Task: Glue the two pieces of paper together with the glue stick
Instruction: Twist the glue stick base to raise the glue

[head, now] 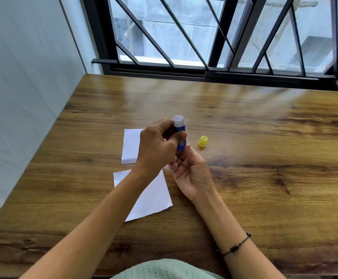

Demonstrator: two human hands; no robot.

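Note:
A blue glue stick with a white open top stands upright above the wooden table. My left hand is wrapped around its body. My right hand pinches its bottom end with the fingertips, palm up. The stick's yellow cap lies on the table just to the right. One white paper piece lies flat behind my left hand, partly covered by it. A second, larger white paper piece lies nearer me under my left forearm.
A grey wall runs along the table's left edge. A black barred window stands behind the table's far edge. Bare wood spreads across the right half of the table. A dark bead bracelet circles my right wrist.

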